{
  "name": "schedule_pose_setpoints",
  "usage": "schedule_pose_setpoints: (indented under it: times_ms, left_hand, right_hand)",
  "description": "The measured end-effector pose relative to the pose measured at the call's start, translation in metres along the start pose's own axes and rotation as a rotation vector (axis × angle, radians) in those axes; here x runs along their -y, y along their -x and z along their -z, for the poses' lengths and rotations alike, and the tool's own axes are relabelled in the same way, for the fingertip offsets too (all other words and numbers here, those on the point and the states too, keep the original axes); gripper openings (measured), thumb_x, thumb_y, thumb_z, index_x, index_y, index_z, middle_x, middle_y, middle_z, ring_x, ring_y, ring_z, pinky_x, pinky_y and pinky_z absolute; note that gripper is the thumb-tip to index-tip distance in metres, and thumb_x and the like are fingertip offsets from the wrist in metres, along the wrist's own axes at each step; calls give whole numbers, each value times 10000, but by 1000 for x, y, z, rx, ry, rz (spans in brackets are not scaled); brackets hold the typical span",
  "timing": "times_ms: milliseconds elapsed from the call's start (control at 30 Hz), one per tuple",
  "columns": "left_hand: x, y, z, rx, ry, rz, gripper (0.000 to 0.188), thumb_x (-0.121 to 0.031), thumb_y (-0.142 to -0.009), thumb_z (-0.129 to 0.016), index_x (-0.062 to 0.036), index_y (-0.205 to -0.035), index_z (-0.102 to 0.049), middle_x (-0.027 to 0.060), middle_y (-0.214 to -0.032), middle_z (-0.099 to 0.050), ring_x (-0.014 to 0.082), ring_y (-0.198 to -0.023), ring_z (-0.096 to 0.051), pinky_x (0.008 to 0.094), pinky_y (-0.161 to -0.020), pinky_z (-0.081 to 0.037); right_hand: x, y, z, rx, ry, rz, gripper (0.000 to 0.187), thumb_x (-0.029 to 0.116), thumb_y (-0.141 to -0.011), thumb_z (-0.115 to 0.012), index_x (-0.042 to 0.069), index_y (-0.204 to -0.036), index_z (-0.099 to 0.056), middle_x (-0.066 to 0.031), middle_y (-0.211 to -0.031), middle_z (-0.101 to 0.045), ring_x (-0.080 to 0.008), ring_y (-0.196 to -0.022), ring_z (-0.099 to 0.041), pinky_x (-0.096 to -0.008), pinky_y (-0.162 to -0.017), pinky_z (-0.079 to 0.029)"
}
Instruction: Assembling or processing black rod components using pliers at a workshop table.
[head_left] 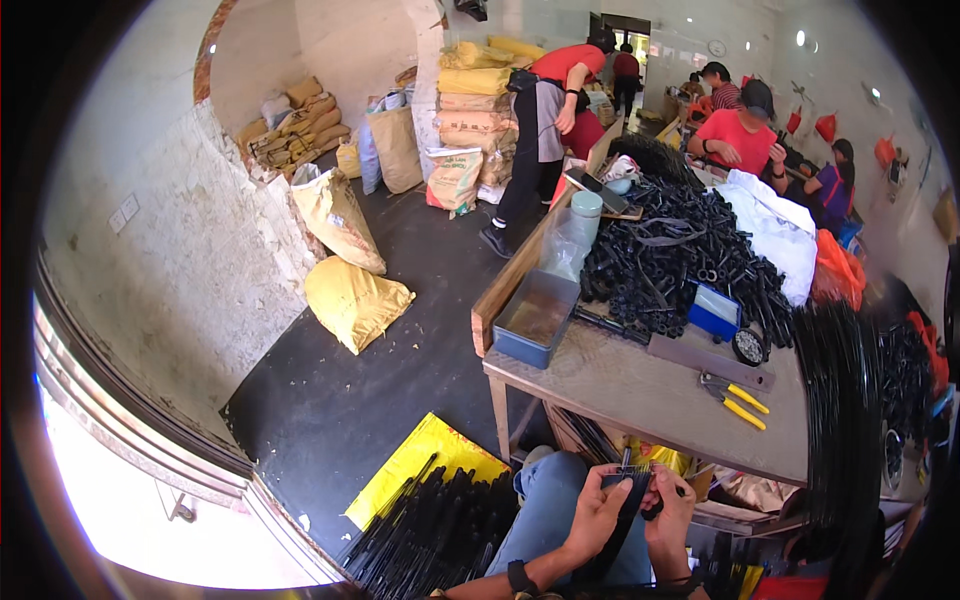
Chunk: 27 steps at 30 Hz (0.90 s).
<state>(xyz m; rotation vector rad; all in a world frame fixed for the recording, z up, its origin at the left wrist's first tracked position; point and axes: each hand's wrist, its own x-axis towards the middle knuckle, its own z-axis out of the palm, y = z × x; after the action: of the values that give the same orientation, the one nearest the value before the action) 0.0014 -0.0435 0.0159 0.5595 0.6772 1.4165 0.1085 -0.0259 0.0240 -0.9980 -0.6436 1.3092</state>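
One left hand (594, 522) grips one black strip (622, 530) beside one right hand (668, 515).

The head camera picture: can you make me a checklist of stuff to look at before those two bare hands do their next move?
1. Bare left hand gripping the thin black strips: ok.
2. Bare right hand close beside the left: ok.
3. What the right hand's curled fingers hold: cannot tell, they hide most of it.
4. Metal pliers with yellow handles lying flat on the brown table, away from both hands: ok.
5. Blue-grey rectangular plastic bin well back from the table's edge: not ok, it sits right by the corner.
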Motion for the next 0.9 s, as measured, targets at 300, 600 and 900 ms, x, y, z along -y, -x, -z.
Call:
schedule_pose_setpoints:
  times_ms: [300,600,900]
  left_hand:
    - [-9,3,1,-8,13,-21,222,-39,-915,-446,-10,-1095,-319,189,-944,-608,196,-812,-630,292,-752,-525]
    - [-9,2,3,-21,-27,-31,224,-45,-916,-447,-13,-1095,-318,176,-951,-605,174,-797,-622,276,-737,-520]
    - [-10,2,-2,-47,-114,-29,224,-62,-921,-445,-3,-1095,-317,146,-939,-610,144,-781,-615,256,-720,-504]
  right_hand:
    - [8,2,-19,-25,30,-1,187,137,-802,-639,-34,-877,-638,0,-616,-532,-50,-437,-451,-183,-378,-354]
    - [4,3,-22,-59,26,-16,156,131,-805,-633,-9,-872,-652,-1,-634,-552,-44,-453,-462,-173,-410,-375]
    - [7,1,-17,-25,16,-36,148,120,-811,-625,-15,-866,-650,-9,-664,-559,-52,-478,-474,-173,-426,-378]
